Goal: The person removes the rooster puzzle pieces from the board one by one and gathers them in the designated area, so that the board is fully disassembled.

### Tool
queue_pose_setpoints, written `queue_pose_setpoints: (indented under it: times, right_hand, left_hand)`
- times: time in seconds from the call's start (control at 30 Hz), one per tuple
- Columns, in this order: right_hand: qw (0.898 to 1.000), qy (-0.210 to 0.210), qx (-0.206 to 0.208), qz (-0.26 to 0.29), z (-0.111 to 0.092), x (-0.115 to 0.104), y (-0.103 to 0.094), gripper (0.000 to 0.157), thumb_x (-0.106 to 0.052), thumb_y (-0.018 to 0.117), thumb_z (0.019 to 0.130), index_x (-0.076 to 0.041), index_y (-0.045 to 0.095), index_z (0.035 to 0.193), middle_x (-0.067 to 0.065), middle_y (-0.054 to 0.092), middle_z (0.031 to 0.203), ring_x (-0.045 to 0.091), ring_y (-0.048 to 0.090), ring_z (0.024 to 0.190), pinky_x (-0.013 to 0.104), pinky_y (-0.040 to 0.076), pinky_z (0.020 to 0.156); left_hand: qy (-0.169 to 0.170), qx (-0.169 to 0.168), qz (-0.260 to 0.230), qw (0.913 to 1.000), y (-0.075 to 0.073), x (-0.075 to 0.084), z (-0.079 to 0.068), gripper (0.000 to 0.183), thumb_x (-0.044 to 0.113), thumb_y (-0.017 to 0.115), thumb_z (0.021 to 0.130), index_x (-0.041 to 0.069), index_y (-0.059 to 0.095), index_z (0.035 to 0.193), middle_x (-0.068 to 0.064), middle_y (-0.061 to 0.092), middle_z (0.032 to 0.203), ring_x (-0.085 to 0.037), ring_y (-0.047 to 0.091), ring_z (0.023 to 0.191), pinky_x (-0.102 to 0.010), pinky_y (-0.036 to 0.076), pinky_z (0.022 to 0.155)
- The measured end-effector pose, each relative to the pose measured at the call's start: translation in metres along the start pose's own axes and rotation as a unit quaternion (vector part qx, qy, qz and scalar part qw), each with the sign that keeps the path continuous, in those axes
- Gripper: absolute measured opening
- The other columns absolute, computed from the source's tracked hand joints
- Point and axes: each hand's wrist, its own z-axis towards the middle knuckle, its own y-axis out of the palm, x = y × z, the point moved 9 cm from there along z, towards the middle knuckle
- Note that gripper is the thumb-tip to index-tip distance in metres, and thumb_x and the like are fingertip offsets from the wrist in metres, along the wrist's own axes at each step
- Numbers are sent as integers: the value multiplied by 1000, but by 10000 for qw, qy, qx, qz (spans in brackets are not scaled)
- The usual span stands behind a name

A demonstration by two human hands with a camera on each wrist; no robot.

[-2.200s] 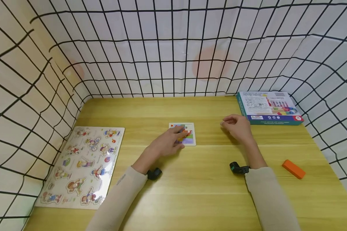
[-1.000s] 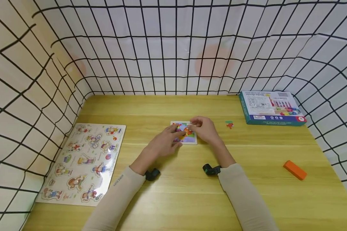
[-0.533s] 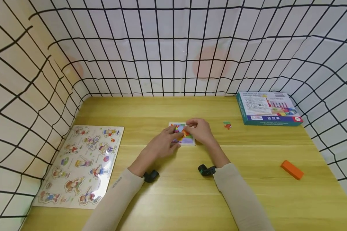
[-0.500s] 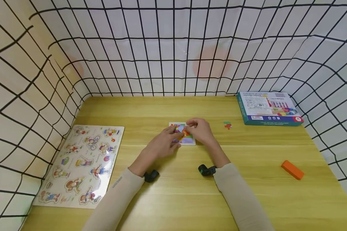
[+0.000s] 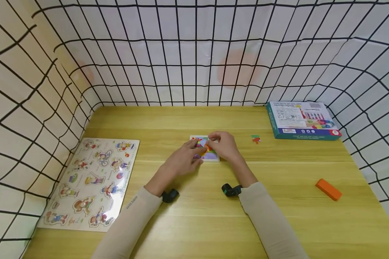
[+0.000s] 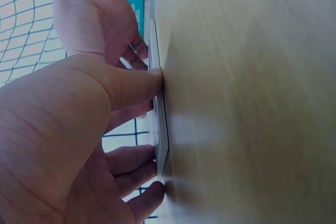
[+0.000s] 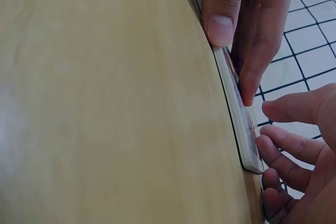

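A small square jigsaw puzzle (image 5: 210, 156) with a pale frame and bright picture lies flat mid-table. My left hand (image 5: 180, 158) spreads over its left part. In the left wrist view, the left thumb (image 6: 142, 81) bears on the near edge while other fingers reach the left edge, holding it. At the upper right corner of the puzzle, my right hand (image 5: 226, 145) has fingertips on the surface. Seen from the right wrist, a gap shows between right thumb (image 7: 294, 107) and fingers. A loose green-and-red puzzle piece (image 5: 256, 139) lies to the right.
On the left lies a large white board (image 5: 94, 185) with cartoon figures. A boxed set (image 5: 303, 120) sits at the back right, and an orange block (image 5: 329, 189) lies nearer on the right. Black wire mesh (image 5: 194, 64) encloses the back and sides.
The right hand has moved left from near the box to the puzzle's upper right, leaving the loose piece uncovered. Over the last half second both hands have barely moved.
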Motion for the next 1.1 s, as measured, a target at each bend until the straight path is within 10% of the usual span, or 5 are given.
queue_pose_setpoints:
  times: [1.1]
  right_hand:
    - [9997,-128,67,219,-2,-5,1,24,-15,71,97,-8,69,120,12,71,110,31,59,108,49,48,101]
  left_hand:
    - [-37,-88,136,9999,1,2,1,52,34,57,106,23,48,156,-19,27,169,-36,28,156,-50,39,121]
